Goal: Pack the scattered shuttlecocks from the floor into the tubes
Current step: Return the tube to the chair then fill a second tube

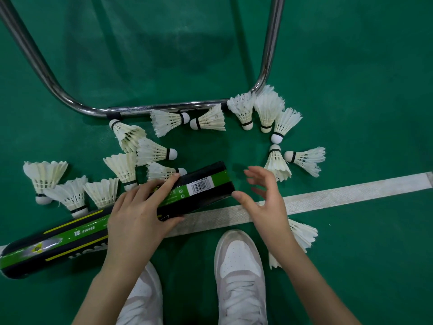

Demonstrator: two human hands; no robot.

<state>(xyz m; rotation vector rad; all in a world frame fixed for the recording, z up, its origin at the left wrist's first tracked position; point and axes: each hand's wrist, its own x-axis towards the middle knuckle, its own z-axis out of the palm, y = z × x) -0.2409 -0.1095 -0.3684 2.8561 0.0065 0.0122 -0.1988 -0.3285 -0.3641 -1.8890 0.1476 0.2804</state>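
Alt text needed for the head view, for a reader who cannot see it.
Seen from above, a left hand grips a green-and-black shuttlecock tube while the open right hand hovers at its open end. White shuttlecocks lie scattered on the green floor beside a metal frame.
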